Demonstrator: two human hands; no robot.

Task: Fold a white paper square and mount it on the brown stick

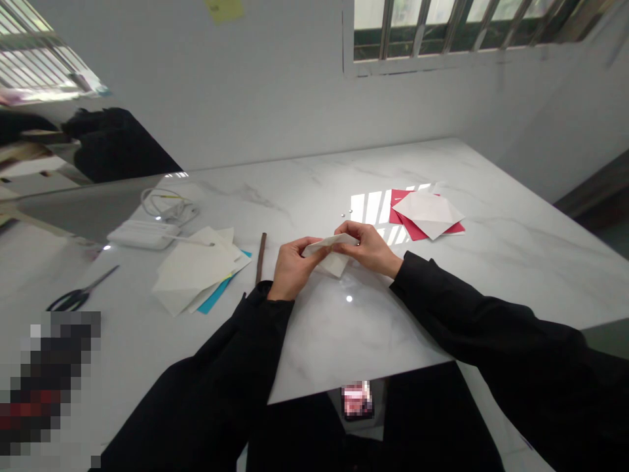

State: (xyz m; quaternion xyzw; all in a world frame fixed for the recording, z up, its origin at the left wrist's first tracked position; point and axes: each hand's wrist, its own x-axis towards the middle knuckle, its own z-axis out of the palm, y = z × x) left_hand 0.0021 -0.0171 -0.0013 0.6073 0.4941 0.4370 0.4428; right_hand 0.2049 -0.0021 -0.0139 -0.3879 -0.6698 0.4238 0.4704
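A folded piece of white paper (332,255) is held just above the white marble table (491,262) between both hands. My left hand (293,265) pinches its left end with the fingers curled. Closed on the paper's right end and upper edge is my right hand (367,246). Both arms wear black sleeves.
A stack of white sheets over a blue one (196,272) lies to the left. A thin brown stick (260,257) lies beside it. Red and white folded papers (426,214) sit to the right. Scissors (78,295), a white flat box (140,234) and a cable (164,203) are far left.
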